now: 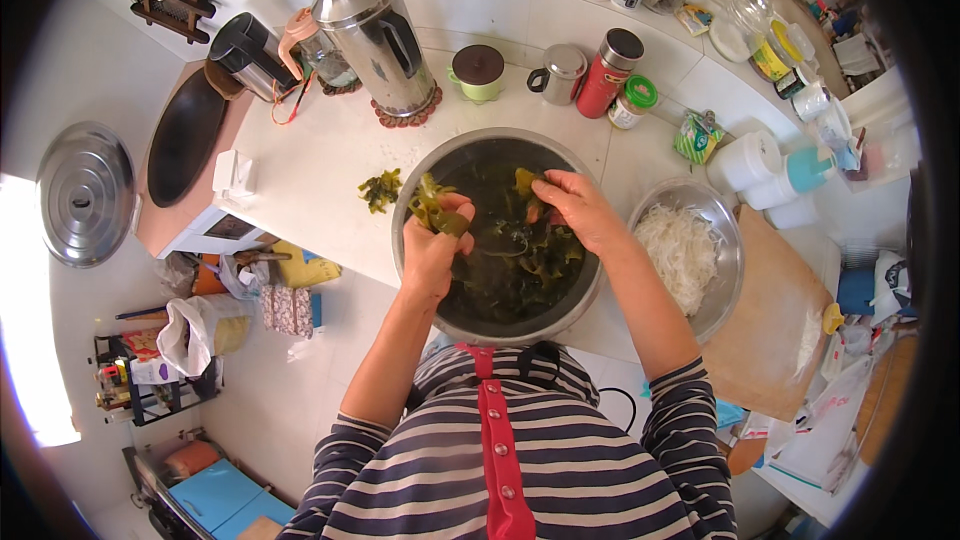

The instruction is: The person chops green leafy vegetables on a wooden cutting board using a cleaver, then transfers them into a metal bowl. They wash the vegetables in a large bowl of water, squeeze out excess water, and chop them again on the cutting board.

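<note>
A large metal basin (499, 136) of dark water stands on the counter in front of me, with loose green seaweed (551, 259) in the water. Inside its left rim, my left hand (435, 244) grips a bunch of olive-green seaweed (429, 202). My right hand (571, 202) is over the right side of the water and pinches a yellowish seaweed piece (526, 181) between thumb and fingers. Just outside the basin on the left, a small heap of seaweed (381, 190) lies on the counter.
To the right, a metal bowl (733, 255) of white shreds stands beside a wooden board (772, 345). Along the back are a steel thermos jug (360, 22), a green lidded cup (478, 75), a steel mug (562, 75), a red flask (604, 79) and a green-lidded jar (634, 101).
</note>
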Demonstrator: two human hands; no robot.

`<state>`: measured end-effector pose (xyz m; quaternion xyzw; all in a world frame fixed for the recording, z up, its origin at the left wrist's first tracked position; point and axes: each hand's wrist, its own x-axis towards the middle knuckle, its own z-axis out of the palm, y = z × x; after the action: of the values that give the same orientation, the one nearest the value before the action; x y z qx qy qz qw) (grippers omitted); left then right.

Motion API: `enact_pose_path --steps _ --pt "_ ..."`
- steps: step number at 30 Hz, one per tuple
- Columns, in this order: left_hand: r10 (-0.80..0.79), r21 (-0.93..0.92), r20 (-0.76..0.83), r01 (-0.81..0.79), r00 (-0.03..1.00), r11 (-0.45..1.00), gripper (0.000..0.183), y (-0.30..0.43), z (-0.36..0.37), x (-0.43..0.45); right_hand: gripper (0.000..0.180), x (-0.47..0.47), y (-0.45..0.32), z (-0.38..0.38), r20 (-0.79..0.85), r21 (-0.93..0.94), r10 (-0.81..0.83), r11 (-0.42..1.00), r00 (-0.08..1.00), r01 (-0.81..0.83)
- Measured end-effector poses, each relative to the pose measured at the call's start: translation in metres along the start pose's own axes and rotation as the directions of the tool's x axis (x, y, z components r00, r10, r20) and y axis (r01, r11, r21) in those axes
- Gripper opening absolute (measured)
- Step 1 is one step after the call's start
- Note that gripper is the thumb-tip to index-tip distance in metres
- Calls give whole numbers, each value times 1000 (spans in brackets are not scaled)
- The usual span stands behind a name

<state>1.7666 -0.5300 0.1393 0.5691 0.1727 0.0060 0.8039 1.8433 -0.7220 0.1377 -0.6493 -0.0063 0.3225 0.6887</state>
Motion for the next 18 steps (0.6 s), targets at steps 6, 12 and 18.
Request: enact_pose_path --steps 6,12,18 --pt "-117 -95 93 126 989 987 32 -15 7 -1 21 -11 -5 19 102 203 50 977 993 -70" --pt "28 71 169 -40 985 997 29 -22 7 3 22 5 26 40 169 206 31 976 985 -66" --pt "144 118 -77 -135 987 984 24 -21 -5 0 23 30 106 45 135 -504 -514 700 847 505"
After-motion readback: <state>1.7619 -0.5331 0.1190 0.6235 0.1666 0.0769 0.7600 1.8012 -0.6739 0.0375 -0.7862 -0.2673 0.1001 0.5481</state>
